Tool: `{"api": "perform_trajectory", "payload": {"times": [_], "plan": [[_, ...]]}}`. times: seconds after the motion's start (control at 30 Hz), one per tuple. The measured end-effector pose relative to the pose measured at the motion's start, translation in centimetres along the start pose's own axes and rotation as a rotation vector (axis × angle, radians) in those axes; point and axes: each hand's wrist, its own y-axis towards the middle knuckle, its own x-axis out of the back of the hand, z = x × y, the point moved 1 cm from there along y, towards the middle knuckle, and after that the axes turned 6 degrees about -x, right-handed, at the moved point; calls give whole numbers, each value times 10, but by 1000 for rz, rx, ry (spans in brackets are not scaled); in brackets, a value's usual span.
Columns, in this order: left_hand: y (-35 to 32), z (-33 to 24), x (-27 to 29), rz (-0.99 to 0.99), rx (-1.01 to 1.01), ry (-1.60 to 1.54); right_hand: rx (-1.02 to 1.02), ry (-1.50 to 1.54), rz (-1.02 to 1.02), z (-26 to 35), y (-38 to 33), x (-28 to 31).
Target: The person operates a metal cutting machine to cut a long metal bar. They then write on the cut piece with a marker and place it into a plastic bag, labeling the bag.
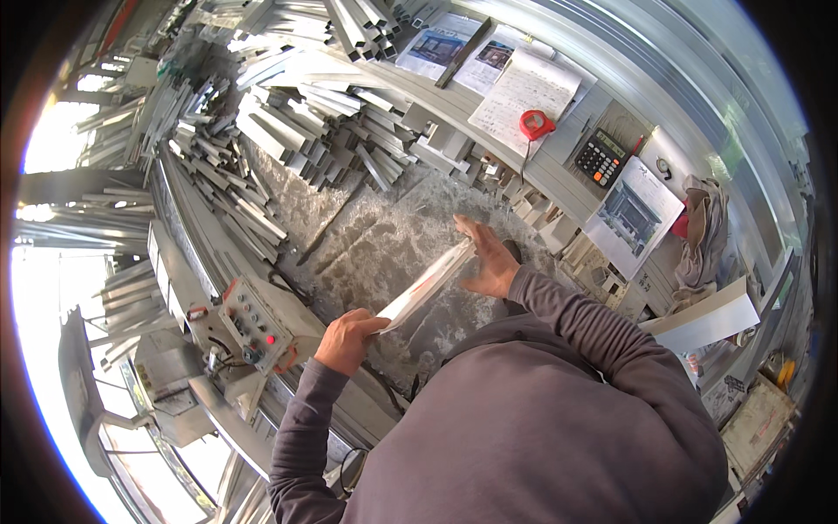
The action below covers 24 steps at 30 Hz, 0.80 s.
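A long, flat white strip [426, 290] with faint reddish marks slants in front of my body, above the littered floor. Its near end is in my left hand [346, 340], whose fingers and thumb are closed on it. At the far end is my right hand [491, 264], with fingers stretched out and thumb apart. The strip's tip lies against or just beside that palm; I cannot tell which. What the strip is made of is unclear.
On my left stands a machine with a control panel [255, 325]. Metal profiles [292, 131] are piled ahead. The bench at right holds handwritten papers [528, 92], a red tape measure [536, 125], a calculator [601, 158], a printed sheet [635, 218] and a rag [703, 231].
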Motion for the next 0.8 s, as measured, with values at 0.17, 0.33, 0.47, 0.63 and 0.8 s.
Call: {"api": "perform_trajectory", "payload": {"times": [0.17,0.33,0.47,0.63,0.8], "plan": [[71,14,61,-88,-80,93,-166,308,170,-44,39,43],[132,48,103,-111,-86,156,-246,283,64,-63,43,45],[186,95,124,-84,-221,189,-207,182,-6,-75,49,31],[253,166,144,-23,-369,183,-371,-81,-239,-108,80,12],[300,230,157,32,-480,215,-651,4,-591,-132,119,5]]}}
